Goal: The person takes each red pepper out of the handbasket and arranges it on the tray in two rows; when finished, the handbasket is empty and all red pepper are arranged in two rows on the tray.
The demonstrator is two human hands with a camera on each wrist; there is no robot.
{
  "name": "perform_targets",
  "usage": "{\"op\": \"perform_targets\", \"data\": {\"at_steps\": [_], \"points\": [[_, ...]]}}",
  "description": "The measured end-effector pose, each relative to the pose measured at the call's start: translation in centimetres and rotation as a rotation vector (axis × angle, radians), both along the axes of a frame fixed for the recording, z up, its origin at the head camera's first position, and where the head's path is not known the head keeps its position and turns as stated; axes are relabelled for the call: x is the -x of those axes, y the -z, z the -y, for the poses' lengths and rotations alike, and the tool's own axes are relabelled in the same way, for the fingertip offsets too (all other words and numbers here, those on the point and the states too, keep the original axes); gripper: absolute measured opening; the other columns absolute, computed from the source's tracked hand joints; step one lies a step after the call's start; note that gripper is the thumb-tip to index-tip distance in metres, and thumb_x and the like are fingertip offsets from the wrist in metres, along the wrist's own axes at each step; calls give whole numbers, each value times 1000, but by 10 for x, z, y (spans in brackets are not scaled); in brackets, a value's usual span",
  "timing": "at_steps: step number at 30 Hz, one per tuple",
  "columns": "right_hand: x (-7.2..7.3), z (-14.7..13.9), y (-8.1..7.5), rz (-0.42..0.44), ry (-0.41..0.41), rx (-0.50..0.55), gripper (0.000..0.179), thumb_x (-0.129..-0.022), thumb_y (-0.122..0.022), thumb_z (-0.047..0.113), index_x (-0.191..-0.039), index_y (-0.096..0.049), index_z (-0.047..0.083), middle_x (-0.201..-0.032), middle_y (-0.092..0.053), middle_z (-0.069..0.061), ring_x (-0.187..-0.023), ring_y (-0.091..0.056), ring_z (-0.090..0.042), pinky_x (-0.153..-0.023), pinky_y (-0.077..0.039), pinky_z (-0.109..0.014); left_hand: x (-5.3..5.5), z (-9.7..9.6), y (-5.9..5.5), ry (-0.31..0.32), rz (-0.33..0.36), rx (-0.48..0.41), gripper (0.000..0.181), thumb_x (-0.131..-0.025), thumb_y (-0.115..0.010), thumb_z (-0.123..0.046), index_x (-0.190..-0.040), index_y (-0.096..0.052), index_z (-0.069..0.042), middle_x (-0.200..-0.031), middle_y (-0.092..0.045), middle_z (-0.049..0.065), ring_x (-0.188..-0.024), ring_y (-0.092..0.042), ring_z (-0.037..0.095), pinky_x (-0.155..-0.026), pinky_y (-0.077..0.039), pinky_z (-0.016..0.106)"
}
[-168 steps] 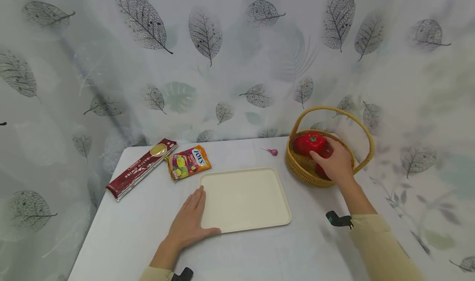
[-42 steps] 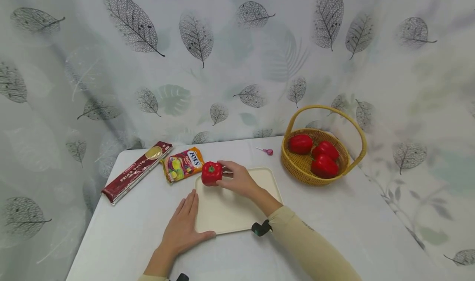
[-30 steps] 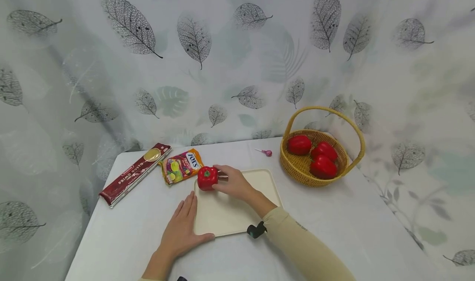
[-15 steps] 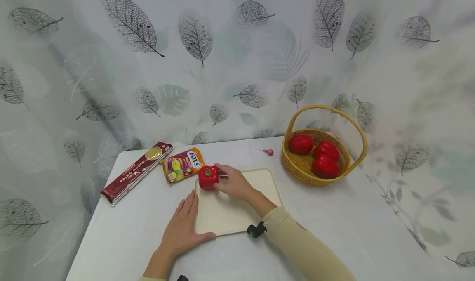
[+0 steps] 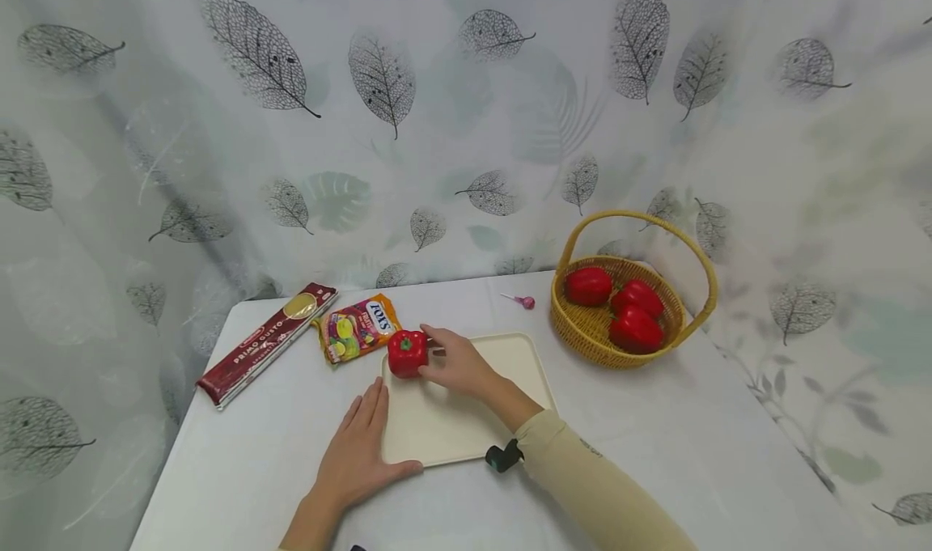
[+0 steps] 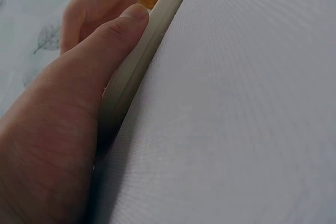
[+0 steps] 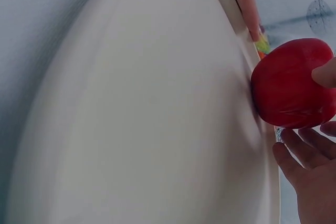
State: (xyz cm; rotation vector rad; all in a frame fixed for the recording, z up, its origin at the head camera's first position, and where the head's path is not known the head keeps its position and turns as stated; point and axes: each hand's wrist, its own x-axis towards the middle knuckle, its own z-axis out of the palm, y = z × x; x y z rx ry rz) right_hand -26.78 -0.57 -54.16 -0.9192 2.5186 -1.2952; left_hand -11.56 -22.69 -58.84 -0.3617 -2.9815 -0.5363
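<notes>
A: What worries you from here?

B: Closest to us, the left grip (image 5: 359, 450), a bare hand, has straight fingers along the left edge of the shallow cream rectangular tray (image 5: 437, 430), thumb at the near edge. If it slackened, a bump could slide the tray across the white-covered counter (image 5: 626, 454).

A: And the right grip (image 5: 460, 362)?

B: Thumb and fingers curve about a glossy red bell pepper (image 5: 406, 354) at the tray's far left corner. How hard they press, I can't tell. It's right by the rim, so a careless release could leave it leaning there, or its rounded skin could let it roll. A fingertip catching might tip it, too.

A: Any writing?

B: The long flat maroon packet (image 5: 265, 346), over on the left, reads "PRIMO GUSTO"; the smaller print defeats me. Past the tray's corner, the crinkled orange plastic packet (image 5: 357, 327) says "FOX'S" and "FRUITS".

A: And the yellow-brown wicker basket (image 5: 604, 353) at the back right?

B: Three more red peppers (image 5: 637, 328), no lettering I can see.
</notes>
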Motion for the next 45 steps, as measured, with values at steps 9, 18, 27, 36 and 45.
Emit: {"op": "perform_targets", "data": {"at_steps": [9,18,27,36,45], "points": [[2,-4,2,9,7,-17,79,-99,-78,23,-167,-41,5,-157,-58,-9,-136,-62,-24,-111,-52,-32,0,-1,1,-6,5,21,142,-76,-55,-101,-170,-24,2,-179,-20,16,-164,-21,32,-132,-19,50],[0,-23,-8,-11,-12,82,79,-98,-82,20,-164,-44,2,-156,-58,-17,-139,-60,-28,-115,-50,-39,1,-2,1,-12,12,35,143,-75,-54,-102,-170,-24,1,-179,-21,16,-164,-22,33,-132,-20,51],[-4,-46,-26,-59,-10,133,77,-97,-82,13,-164,-45,5,-153,-61,-11,-140,-59,-25,-117,-48,-38,1,-1,2,-6,-2,34,144,-75,-54,-102,-170,-24,1,-179,-20,16,-164,-22,32,-132,-19,49],[-8,-69,-40,-126,13,133,79,-96,-84,12,-164,-45,5,-153,-61,-11,-139,-60,-25,-118,-47,-35,2,0,3,-5,9,28,144,-75,-53,-103,-170,-24,1,-179,-19,16,-164,-21,33,-132,-19,50],[-11,-91,-47,-158,50,129,79,-96,-84,13,-164,-46,6,-153,-62,-10,-139,-60,-26,-117,-47,-37,2,0,3,-9,10,11,143,-75,-54,-102,-170,-24,1,-179,-19,15,-164,-21,32,-132,-18,50]]}}
